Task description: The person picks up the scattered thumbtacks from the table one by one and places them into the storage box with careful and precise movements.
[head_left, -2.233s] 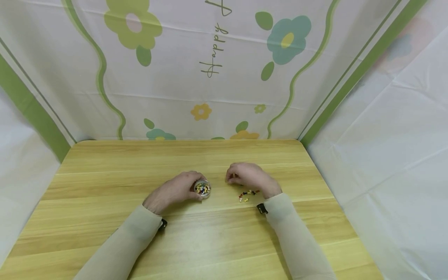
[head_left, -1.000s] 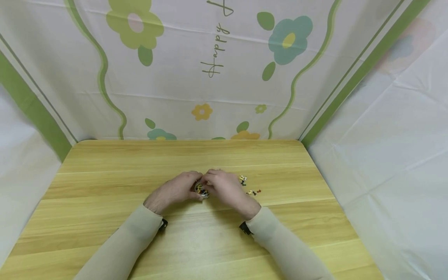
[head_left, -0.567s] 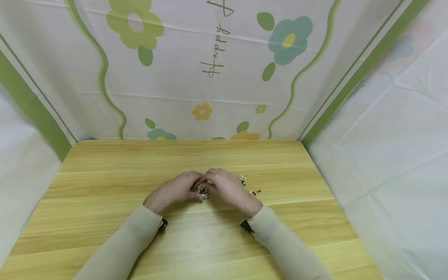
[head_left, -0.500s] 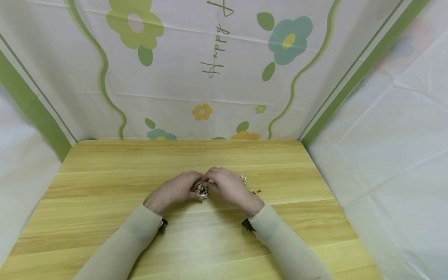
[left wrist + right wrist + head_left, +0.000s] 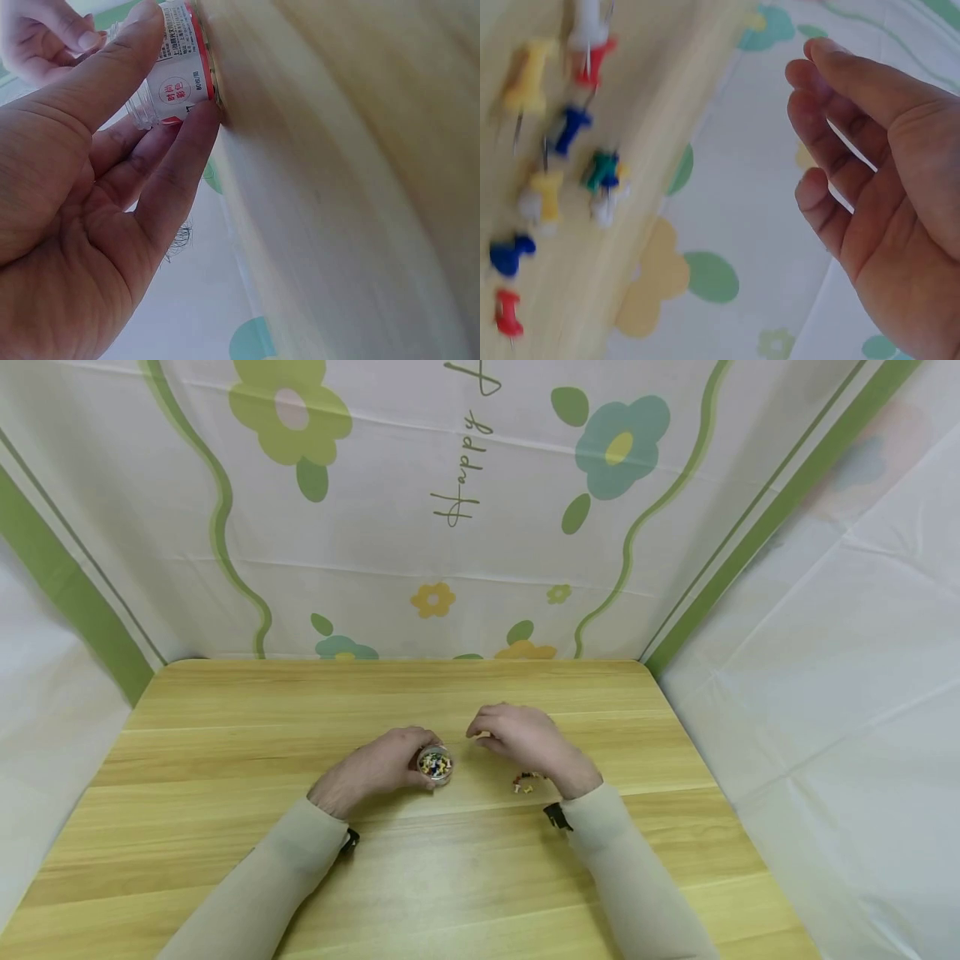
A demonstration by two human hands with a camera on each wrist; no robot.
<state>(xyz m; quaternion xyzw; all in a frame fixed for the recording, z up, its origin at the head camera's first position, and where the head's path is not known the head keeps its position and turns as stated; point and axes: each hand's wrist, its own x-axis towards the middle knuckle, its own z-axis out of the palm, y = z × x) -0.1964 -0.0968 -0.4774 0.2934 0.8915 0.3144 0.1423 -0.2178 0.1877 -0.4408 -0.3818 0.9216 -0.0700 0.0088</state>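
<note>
My left hand [image 5: 375, 767] grips a small clear round jar [image 5: 176, 86] with a white and red label, thumb on one side and fingers on the other. The jar stands on the table, its mouth uncovered, and colourful push pins [image 5: 435, 766] fill it. To the right of the jar, my right hand [image 5: 525, 739] hovers above the table, fingers loosely bent. Nothing shows between its fingers in the right wrist view. Loose push pins [image 5: 570, 127] in yellow, blue, red, green and white lie on the table below that hand, which partly hides them in the head view.
The wooden table [image 5: 435, 877] reaches back to a white cloth wall [image 5: 375, 543] printed with flowers. More white cloth [image 5: 840, 718] hangs along the right side, and likewise on the left.
My right hand has left the jar's mouth and moved right, over toward the loose push pins. The left hand and the jar have stayed in place.
</note>
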